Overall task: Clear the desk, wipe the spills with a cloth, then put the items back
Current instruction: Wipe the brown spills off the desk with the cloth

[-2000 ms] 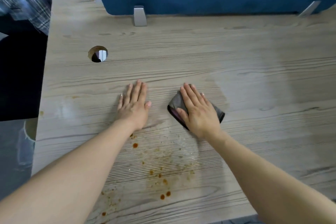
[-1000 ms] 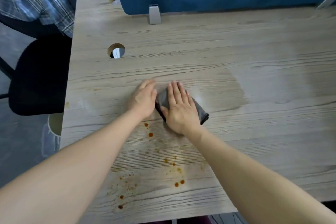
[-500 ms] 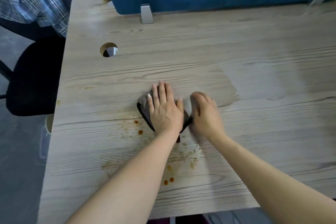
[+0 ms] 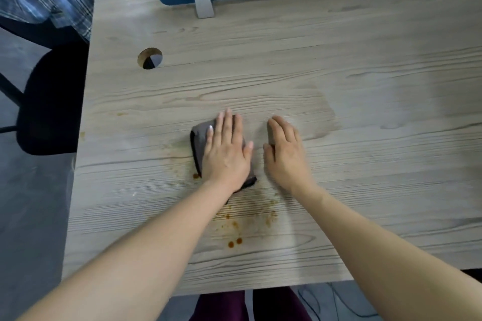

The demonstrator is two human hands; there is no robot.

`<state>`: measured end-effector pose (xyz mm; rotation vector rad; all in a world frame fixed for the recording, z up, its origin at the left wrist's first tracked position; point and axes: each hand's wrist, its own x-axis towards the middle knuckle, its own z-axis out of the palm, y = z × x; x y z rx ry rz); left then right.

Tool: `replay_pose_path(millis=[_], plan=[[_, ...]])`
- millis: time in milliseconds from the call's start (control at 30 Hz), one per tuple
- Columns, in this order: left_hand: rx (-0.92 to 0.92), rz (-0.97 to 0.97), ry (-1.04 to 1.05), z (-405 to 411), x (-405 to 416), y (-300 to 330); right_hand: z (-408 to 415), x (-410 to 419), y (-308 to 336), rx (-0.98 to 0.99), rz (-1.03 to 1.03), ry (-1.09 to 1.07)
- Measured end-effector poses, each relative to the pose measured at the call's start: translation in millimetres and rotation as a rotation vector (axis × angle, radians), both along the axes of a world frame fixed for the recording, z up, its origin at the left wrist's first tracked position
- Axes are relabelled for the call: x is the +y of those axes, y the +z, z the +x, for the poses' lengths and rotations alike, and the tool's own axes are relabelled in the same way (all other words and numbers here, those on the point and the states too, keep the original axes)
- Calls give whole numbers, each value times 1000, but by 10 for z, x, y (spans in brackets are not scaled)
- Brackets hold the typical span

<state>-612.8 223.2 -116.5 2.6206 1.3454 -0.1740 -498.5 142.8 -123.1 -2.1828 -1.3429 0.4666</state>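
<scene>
Now we press our left hand (image 4: 226, 154) flat on the cloth (image 4: 199, 138), near the middle of the desk (image 4: 339, 65).
It is a dark grey folded pad with a darker edge, sitting at the top of the orange-brown spill spots (image 4: 234, 241). Our right hand (image 4: 285, 154) rests just beside it on bare wood, fingers relaxed, holding nothing.
</scene>
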Motion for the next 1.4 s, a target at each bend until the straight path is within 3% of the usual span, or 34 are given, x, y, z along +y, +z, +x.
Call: replay_pose_path(millis=[133, 267, 333, 433, 600, 800, 867, 1100, 1300, 1400], plan=[[-4, -49, -316, -230, 187, 27, 25, -10, 22, 12, -16, 18], [29, 10, 71, -349, 546, -6, 18, -19, 2, 27, -21, 23], [29, 3, 138, -253, 463, -16, 19, -18, -11, 22, -14, 16], [-9, -27, 66, -110, 134, 3, 26, -25, 1, 40, -19, 21], [-31, -59, -277, -199, 71, 38, 61, -27, 28, 77, -9, 25], [35, 15, 141, -262, 391, -8, 112, -31, 9, 117, -1, 27], [31, 6, 140, -156, 213, 18, 125, -39, 22, 127, 7, 22], [-26, -86, -171, -137, -121, 57, 183, -55, 112, 79, -40, -11], [-49, -68, 96, -76, -306, 15, 185, -143, 60, -68, -17, -77], [-59, -25, 81, 51, -142, -35, 214, -244, 50, -126, 15, -123]])
